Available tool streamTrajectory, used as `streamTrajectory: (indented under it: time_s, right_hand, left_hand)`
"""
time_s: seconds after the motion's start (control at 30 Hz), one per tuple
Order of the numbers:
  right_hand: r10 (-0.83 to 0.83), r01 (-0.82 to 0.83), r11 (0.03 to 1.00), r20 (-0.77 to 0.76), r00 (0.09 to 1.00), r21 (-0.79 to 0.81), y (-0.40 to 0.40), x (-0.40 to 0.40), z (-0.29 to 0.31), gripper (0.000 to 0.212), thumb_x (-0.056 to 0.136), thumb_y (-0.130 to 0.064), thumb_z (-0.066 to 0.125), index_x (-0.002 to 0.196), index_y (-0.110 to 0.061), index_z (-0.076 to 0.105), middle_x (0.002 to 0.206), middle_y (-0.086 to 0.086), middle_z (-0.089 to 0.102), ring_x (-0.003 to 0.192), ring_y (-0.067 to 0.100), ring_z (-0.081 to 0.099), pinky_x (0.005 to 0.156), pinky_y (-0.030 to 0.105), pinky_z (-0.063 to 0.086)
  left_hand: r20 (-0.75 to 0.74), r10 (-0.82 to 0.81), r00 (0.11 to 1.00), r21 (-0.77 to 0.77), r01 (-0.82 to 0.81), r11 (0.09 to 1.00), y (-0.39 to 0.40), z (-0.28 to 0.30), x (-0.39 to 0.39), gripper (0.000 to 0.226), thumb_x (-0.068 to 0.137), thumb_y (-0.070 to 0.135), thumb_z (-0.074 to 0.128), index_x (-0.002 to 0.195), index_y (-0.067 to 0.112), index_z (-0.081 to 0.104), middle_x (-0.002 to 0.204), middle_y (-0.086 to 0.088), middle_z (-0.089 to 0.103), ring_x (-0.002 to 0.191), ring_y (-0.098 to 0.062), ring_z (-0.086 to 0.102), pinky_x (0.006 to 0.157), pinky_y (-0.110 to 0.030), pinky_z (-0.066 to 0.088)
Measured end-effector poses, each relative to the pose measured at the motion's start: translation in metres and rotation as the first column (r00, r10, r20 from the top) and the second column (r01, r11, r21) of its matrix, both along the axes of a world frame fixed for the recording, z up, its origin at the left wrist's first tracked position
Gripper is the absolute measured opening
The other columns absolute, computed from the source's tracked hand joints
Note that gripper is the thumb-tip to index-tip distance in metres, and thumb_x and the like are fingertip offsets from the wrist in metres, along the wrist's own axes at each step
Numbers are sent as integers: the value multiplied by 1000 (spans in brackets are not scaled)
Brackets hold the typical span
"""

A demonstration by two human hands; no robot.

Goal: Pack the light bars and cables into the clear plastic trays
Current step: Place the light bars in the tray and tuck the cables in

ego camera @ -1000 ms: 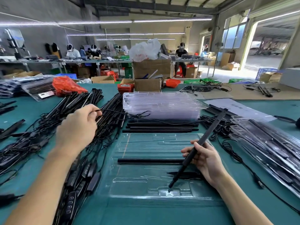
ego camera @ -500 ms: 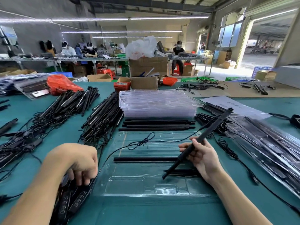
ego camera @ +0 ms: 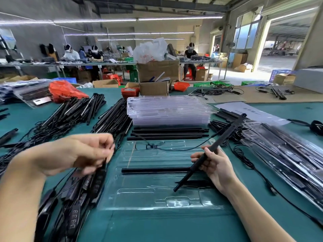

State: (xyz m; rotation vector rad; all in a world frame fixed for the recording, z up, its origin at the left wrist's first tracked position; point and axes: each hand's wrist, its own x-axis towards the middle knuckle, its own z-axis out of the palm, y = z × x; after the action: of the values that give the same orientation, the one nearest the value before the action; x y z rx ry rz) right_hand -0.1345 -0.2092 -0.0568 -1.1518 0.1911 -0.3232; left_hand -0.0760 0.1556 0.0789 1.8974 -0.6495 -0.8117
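While the right hand [ego camera: 215, 169] gripped a long slim black light bar [ego camera: 209, 152] slantwise, its lower tip hung just above the clear moulded plastic tray [ego camera: 157, 194] on the green table [ego camera: 157, 227]. Another black bar [ego camera: 155, 170] lay flat across that tray. The left hand [ego camera: 83, 152], blurred, pinched a thin black cable [ego camera: 174, 148] above a heap of black controllers [ego camera: 78, 194].
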Motion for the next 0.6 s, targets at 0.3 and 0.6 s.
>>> streamTrajectory:
  time_s: [0.3,0.6]
  right_hand:
    - [9,-9,1000,0,1000,-5,2,-1,1,2,101,-12,49,101,-11,50,88,25,72,72,29,71,71,41,46]
    - [19,-19,1000,-1,1000,-5,-1,-1,1,6,101,-13,49,107,-11,50,89,26,72,73,29,71,64,34,52]
  left_hand:
    - [-120,-116,986,-844,-40,536,-108,18,-25,7,94,20,46,88,15,45,73,5,42,61,-8,42,45,-17,33]
    - [158,457,875,-807,-152,571,-175,54,-27,11,105,13,42,96,15,48,83,0,60,62,-6,51,47,-20,40]
